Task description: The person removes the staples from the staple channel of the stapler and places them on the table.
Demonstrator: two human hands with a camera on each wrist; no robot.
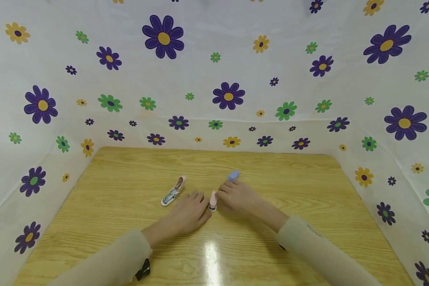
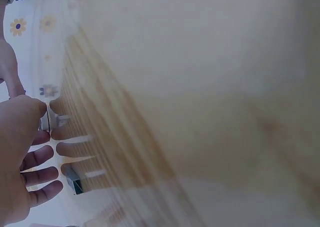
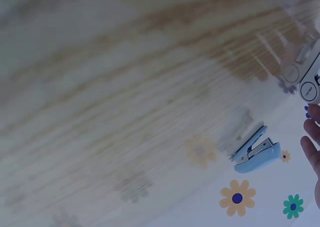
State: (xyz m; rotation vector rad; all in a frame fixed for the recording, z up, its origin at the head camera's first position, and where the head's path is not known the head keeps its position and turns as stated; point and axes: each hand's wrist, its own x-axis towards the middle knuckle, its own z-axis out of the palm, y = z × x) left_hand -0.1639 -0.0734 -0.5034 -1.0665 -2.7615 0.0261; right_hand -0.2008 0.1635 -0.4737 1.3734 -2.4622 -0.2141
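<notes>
A small pink and white stapler [image 1: 213, 200] lies between the two hands near the middle of the table. My left hand [image 1: 190, 211] pinches its near end between thumb and forefinger, the other fingers spread loosely. From the other side my right hand [image 1: 238, 198] grips it with bent fingers; part of the stapler is hidden. In the right wrist view the stapler's round white end [image 3: 309, 91] shows above the fingertips. A second pink and white stapler [image 1: 173, 191] lies spread wide open left of my left hand. Behind my right hand is a blue stapler [image 3: 257, 154], partly covered in the head view.
The wood-grain table [image 1: 136, 167] reflects light near its front. A white flower-patterned cloth [image 1: 200, 71] stands around the back and both sides. A black strap part [image 1: 143, 270] hangs below the left sleeve.
</notes>
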